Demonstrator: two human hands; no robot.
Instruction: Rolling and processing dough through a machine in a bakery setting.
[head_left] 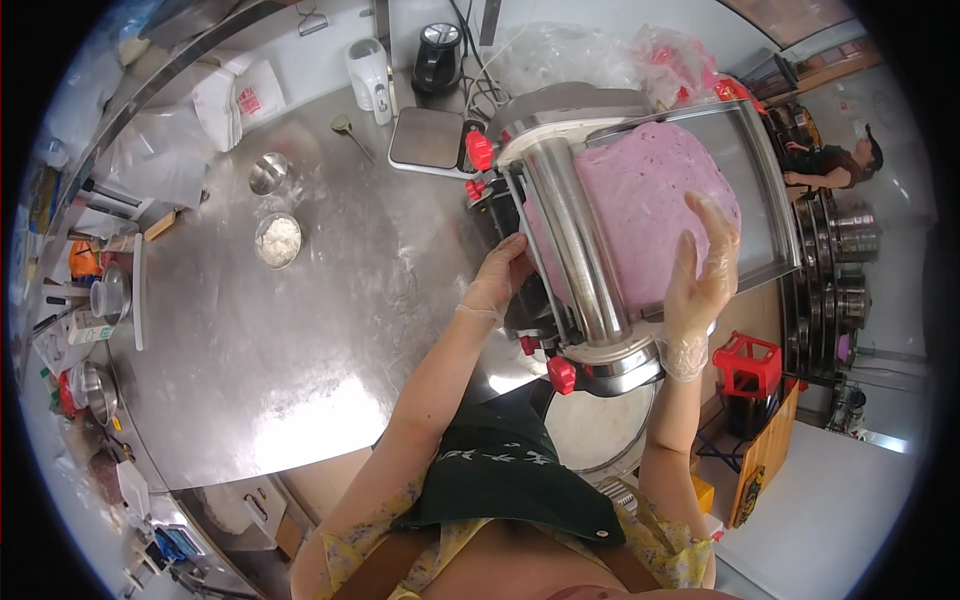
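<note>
A dough sheeter (575, 240) with steel rollers and red knobs stands at the right of the table. A thick slab of pinkish-purple dough (640, 190), flecked with darker bits, lies on its feed tray (765, 200) against the roller. My right hand (703, 265), in a clear glove, is over the dough's near right edge, fingers spread and apart. My left hand (500, 275), also gloved, reaches to the machine's left side beside the lower roller. Its fingers are stretched out, their tips partly hidden by the frame.
A steel table (330, 350) bears a bowl of white powder (278, 241), a small metal bowl (268, 174), a spoon (350, 135) and a scale (430, 138). A black jug-shaped appliance (438, 60) stands behind. A red crate (748, 365) and another person (840, 165) are at right.
</note>
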